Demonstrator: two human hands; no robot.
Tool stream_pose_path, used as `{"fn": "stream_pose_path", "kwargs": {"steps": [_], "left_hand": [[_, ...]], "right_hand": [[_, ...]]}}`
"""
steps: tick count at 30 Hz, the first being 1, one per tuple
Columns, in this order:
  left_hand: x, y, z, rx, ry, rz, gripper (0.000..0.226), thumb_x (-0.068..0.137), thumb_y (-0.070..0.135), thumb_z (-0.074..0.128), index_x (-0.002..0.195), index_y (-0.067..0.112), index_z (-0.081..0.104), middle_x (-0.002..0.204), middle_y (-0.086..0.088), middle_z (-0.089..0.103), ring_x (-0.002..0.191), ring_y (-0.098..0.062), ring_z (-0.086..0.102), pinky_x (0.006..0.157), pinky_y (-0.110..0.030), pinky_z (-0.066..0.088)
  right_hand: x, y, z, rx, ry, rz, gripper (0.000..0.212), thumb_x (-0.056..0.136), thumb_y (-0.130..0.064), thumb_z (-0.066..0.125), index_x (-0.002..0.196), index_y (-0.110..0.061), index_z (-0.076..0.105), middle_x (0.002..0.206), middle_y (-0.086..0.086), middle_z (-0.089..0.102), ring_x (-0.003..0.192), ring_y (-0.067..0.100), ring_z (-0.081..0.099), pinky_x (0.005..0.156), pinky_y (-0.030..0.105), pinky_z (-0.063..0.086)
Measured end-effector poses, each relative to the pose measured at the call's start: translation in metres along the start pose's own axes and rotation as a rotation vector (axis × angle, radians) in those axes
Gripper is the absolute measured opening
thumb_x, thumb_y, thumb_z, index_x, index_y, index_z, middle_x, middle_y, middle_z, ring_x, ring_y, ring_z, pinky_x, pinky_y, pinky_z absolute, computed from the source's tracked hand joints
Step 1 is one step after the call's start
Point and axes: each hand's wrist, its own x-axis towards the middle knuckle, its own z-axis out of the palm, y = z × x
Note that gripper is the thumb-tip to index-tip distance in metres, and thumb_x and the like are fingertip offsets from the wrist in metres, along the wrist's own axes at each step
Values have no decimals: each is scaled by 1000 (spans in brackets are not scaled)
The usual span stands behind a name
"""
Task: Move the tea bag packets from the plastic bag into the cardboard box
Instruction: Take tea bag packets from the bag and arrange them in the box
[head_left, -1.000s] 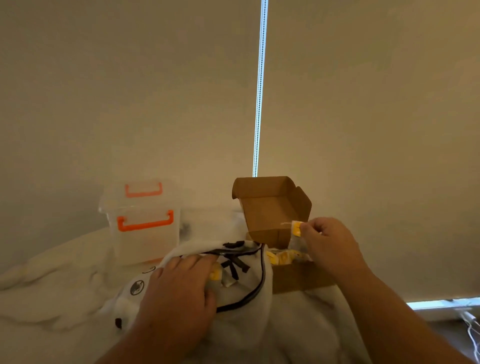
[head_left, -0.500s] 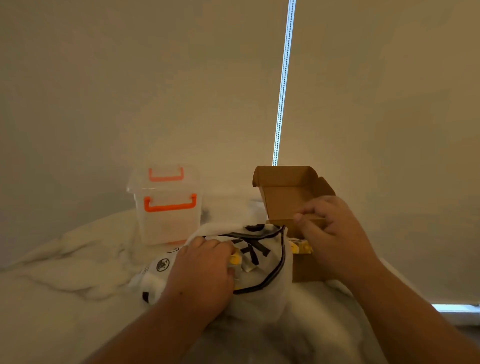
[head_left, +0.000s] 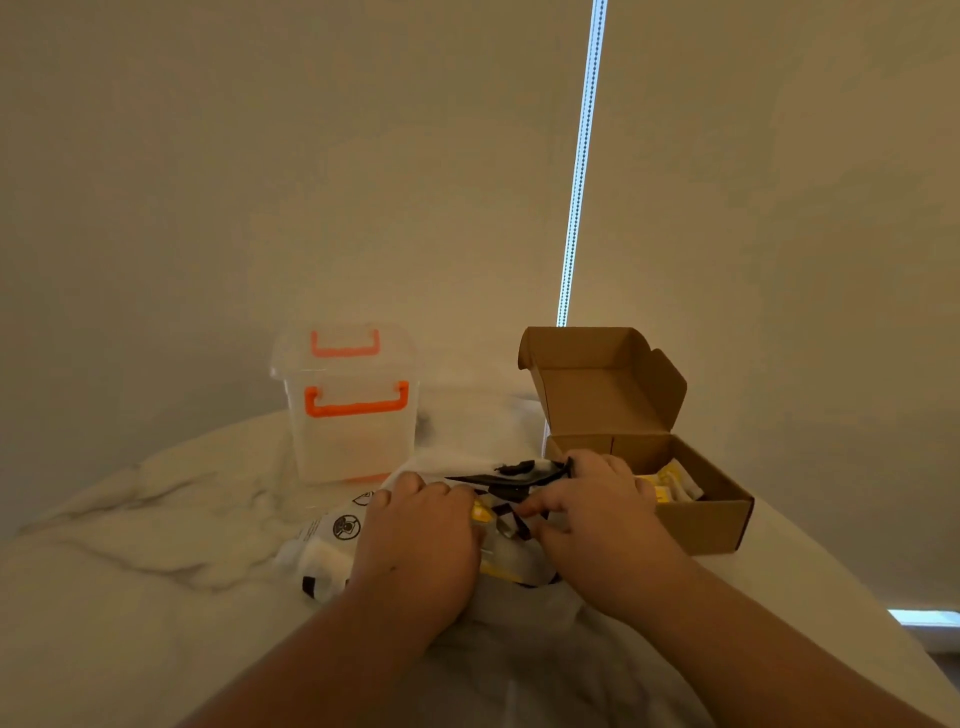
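– Start me at the left. What's on the surface (head_left: 156, 597)?

– A clear lidded tub (head_left: 353, 447) with orange handles, at eleven o'clock from the work and taking no part in it. Just in front of it lies the plastic bag (head_left: 332, 545), white with black print, slumped and crumpled.

– And the two grips?

– The left grip (head_left: 421, 540) sits on the bag, fingers curled over its top and clamping the film down. Yellow tea bag packets (head_left: 480, 512) peek out at the bag's mouth, between the two grips. The right grip (head_left: 602, 525), at three o'clock from the left one, has its fingers dipped into that mouth. Whether they have closed on a packet I can't tell, because the knuckles hide it.

– The box?

– The cardboard box (head_left: 696, 514) stands just beside the right grip, at two o'clock from it. Its lid flap is up, and a few more packets (head_left: 670, 483) lie inside.

– How would you say those packets handle?

– Very light, I'd guess. They look thin and flat, with a slick wrapper that bends rather than breaks. The bag is the nuisance, since limp film will drag along unless it's pinned. I'd pinch a packet by a free edge or corner between thumb and forefinger, lift it clear of the bag's black rim, and carry it low over the box's near wall.
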Motion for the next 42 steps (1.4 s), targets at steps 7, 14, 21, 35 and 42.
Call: {"fn": "stream_pose_path", "kwargs": {"steps": [7,14,21,35,42], "left_hand": [[2,-4,6,-101,-6,-14,25,91,31,47,114,34,56,121,11,58,119,-18,39,98,-36,31],[-1,-5,3,-233,38,-29,22,90,52,48,105,39,57,110,19,55,114,-11,41,101,-35,30],[2,-8,2,-416,64,-55,4,83,37,52,82,41,53,78,17,55,91,-6,48,94,-35,35],[0,-3,-9,-551,123,20,32,83,31,48,110,46,57,88,24,62,87,0,55,88,-37,47],[-2,-3,-11,-366,90,50,50,79,26,43,124,49,48,104,27,57,103,0,48,94,-33,39]], "right_hand": [[-1,-3,2,-78,-21,-46,32,97,-37,44,115,-57,60,104,-11,32,119,16,27,100,38,24],[-3,-2,4,-37,-51,-49,28,87,-55,51,112,-56,62,133,-10,32,131,20,15,107,44,16],[-2,0,6,-12,-23,-29,43,84,-63,53,125,-51,56,154,-9,21,141,21,6,113,48,10],[-7,1,-13,282,65,-64,9,85,-39,66,78,-45,64,134,-25,34,135,4,19,112,40,20],[-10,28,-63,940,394,-2,14,92,-20,60,84,-29,67,90,-13,69,84,4,65,72,24,55]]}}
